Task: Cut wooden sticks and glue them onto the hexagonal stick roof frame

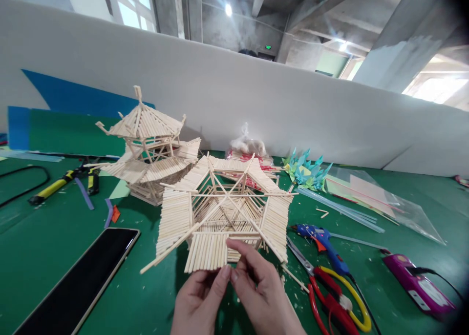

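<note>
A half-built pavilion model of thin wooden sticks [176,222] stands in front of me, its open hexagonal roof crossed by longer sticks. My left hand [203,296] is closed, thumb and fingers pinched at the lower edge of the front roof panel [207,251]. My right hand [258,281] holds a wooden stick [226,252] at that panel's right edge; the index fingertip lies at its upper end and the thumb near its lower end. The two thumbs nearly meet, and the fingers partly hide the stick. Behind on the left is a taller finished-looking stick pavilion [146,125].
Right of the model lie a blue glue gun [322,242], scissors [302,257], red-and-yellow pliers [335,296] and a purple corded device [417,283]. A phone [78,286] lies at left. Glue sticks [340,210], folded paper [308,169] and bagged sticks [249,152] are behind.
</note>
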The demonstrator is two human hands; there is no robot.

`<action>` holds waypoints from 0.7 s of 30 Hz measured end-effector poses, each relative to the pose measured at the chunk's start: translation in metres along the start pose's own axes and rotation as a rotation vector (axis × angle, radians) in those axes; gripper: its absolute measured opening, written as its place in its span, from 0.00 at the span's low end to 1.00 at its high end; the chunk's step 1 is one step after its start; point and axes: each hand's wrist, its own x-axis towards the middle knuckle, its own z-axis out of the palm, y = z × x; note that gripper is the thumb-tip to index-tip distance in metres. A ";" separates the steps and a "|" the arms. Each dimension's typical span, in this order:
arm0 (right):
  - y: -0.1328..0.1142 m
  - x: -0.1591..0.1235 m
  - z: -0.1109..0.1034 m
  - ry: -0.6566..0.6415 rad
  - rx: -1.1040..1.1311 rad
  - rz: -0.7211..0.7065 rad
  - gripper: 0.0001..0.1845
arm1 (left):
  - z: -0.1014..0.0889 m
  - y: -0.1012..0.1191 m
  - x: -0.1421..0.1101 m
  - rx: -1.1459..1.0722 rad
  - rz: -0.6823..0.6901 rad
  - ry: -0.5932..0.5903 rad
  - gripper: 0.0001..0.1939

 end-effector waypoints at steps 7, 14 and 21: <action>0.006 0.000 0.001 -0.002 0.059 -0.022 0.18 | -0.001 -0.003 0.004 -0.011 -0.006 -0.003 0.08; 0.003 -0.028 -0.014 0.014 -0.044 0.016 0.10 | -0.008 -0.007 0.002 0.072 -0.014 -0.012 0.07; 0.042 -0.063 -0.098 0.399 -0.548 0.065 0.09 | -0.028 -0.025 -0.016 0.335 -0.053 -0.078 0.11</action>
